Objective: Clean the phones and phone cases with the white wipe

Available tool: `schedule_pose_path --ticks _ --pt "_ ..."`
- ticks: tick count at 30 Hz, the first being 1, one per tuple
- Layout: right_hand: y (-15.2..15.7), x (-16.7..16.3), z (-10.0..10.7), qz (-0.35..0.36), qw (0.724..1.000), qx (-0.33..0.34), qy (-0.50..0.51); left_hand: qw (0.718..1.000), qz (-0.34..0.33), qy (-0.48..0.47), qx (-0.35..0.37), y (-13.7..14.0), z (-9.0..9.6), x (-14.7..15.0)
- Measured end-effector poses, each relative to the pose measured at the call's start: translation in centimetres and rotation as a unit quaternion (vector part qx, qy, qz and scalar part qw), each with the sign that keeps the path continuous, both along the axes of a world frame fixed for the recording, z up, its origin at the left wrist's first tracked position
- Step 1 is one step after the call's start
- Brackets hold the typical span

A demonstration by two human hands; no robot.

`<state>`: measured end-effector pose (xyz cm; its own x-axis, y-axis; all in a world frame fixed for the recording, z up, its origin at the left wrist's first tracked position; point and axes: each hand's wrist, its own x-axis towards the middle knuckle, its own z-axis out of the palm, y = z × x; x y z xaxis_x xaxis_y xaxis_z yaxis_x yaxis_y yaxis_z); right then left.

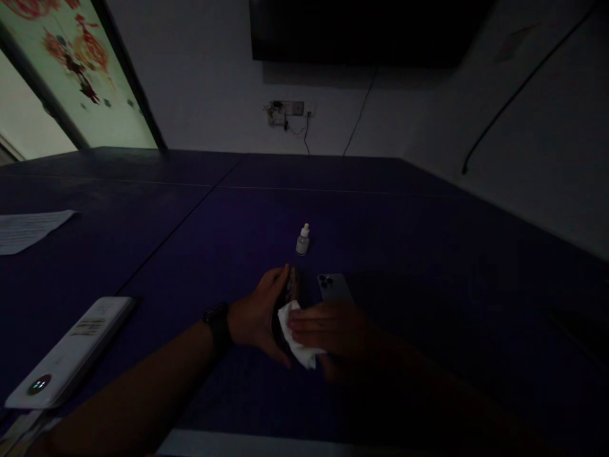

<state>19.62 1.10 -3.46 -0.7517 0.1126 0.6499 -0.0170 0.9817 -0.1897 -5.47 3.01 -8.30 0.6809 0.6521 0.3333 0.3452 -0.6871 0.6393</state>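
Observation:
My left hand (259, 311), with a dark watch on the wrist, is wrapped round the edge of a dark, flat, phone-sized item that looks like a phone case (293, 287). The item is tilted up on its side, and much of it is hidden by fingers and tissue. My right hand (335, 330) presses a folded white tissue (301, 352) against its face. Just beyond the right hand lies a pale phone (337, 289), camera side up and partly covered by that hand. A small dropper bottle (303, 241) with a white cap stands upright farther back.
On the purple table (228, 235), a white power bank (71, 352) with a lit display lies at the left, cables at its near end. A printed sheet (33, 230) is at the far left. A wall socket strip (290, 109) and dark television (361, 32) are behind.

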Motion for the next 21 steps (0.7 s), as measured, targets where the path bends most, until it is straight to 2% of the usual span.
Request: schedule_pose_path --ticks 4,6,9,12,14,18,21 --pt "1.3 -0.5 -0.4 -0.135 0.991 0.022 0.009 1.0 -0.003 0.008 0.026 -0.1 0.9 0.2" --pt "2.1 -0.5 -0.7 -0.18 0.983 0.02 0.005 0.999 -0.001 0.013 0.034 -0.1 1.3 0.4" --pt "2.2 -0.1 -0.9 -0.151 0.989 0.005 0.001 0.998 0.012 0.036 0.043 -0.3 1.5 0.9" --pt "1.4 0.5 -1.0 -0.094 0.994 -0.033 -0.05 0.995 0.021 0.078 0.05 -0.5 1.4 1.3" --pt "1.1 0.7 -1.2 -0.087 0.991 -0.054 -0.084 0.993 0.017 0.103 0.056 -0.7 1.5 1.6" --pt "1.5 1.1 -0.8 -0.117 0.991 -0.056 -0.034 0.99 0.007 0.124 0.059 -0.9 2.4 1.6" --pt "2.2 1.9 0.0 -0.179 0.98 -0.071 0.043 0.989 0.017 0.135 0.057 -1.4 4.1 1.6"
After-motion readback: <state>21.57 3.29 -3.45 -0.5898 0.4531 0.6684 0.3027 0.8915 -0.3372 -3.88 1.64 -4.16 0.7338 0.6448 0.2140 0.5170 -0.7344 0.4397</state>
